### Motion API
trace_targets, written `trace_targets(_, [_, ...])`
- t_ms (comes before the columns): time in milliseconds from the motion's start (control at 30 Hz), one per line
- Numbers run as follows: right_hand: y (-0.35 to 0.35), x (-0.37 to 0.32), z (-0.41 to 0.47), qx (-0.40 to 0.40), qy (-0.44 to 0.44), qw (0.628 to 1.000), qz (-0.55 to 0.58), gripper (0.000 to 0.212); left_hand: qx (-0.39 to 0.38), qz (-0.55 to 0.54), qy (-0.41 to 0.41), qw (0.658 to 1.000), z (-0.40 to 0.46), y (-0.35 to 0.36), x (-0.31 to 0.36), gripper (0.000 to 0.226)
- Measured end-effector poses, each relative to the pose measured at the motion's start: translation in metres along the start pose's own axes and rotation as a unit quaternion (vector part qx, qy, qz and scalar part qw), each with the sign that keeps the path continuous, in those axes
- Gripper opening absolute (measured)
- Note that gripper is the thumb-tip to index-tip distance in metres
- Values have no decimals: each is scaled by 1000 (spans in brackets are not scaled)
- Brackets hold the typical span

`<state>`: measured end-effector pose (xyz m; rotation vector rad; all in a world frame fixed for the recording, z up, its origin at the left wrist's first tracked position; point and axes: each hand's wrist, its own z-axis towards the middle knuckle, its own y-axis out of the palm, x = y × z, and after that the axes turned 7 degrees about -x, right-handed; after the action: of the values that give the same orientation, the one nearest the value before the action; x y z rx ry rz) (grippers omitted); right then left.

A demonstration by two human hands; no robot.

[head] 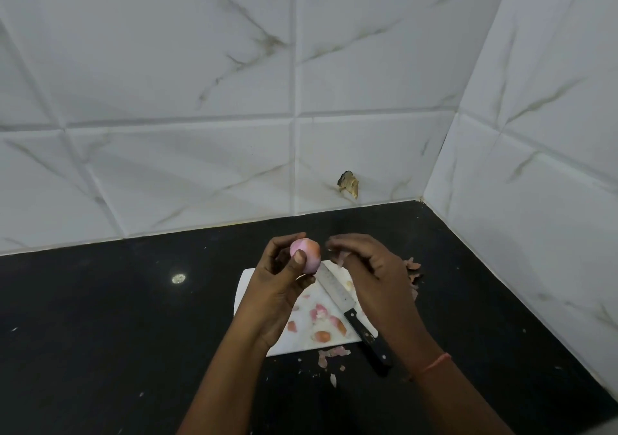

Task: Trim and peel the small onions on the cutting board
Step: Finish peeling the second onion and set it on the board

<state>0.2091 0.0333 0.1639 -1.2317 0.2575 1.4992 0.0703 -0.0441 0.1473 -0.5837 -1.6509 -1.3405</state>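
Note:
My left hand [282, 277] holds a small pink onion [306, 255] between thumb and fingers, raised above the white cutting board [254, 284]. Just to its right, my right hand [371, 274] pinches a thin strip of onion skin [341, 257] in its fingertips, a little apart from the onion. A black-handled knife [351, 314] lies diagonally on the board under my hands, its handle sticking out over the near right corner. Several cut onion ends and peel scraps [321, 317] are scattered on the board.
The board sits on a black countertop [117, 317] in a corner of white marbled tile walls. More peel [413, 270] is piled right of the board behind my right hand. Loose peel bits [331, 354] lie on the counter in front of the board.

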Motion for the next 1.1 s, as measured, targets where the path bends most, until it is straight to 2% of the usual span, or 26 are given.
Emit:
trace_targets(67, [4,-4,1,-27,-6,1000,13,19,-3,-5,-2,1000,1,-2,-2,54])
trace_targets(133, [7,-7,1,-38,-19,999,11,24,-10,3,4,1000,0,-2,-3,64])
trace_targets(233, [9,-5,0,-24,-30,999,7,20,-3,36,15,999,-1,0,-2,50])
trace_targets(400, [10,-2,1,3,-22,1000,-2,15,-12,83,35,996,-4,-2,1,45])
trace_targets(500, [7,-1,3,1,-26,1000,-15,17,-12,92,32,995,-3,-2,2,52])
trace_targets(567, [7,-1,4,-17,-37,999,-23,18,-11,87,24,996,-3,-2,4,48])
trace_targets(667, [9,-1,6,-52,-77,992,-80,29,-7,89,7,996,-5,0,7,51])
trace_targets(800, [8,0,8,-51,-85,993,-65,14,4,109,-15,994,-4,5,4,52])
trace_targets(967, [12,1,6,-59,-81,995,-25,22,34,128,-19,991,-2,11,2,55])
trace_targets(1100, [15,1,2,-44,-82,995,-20,12,71,135,-42,987,-2,16,1,57])
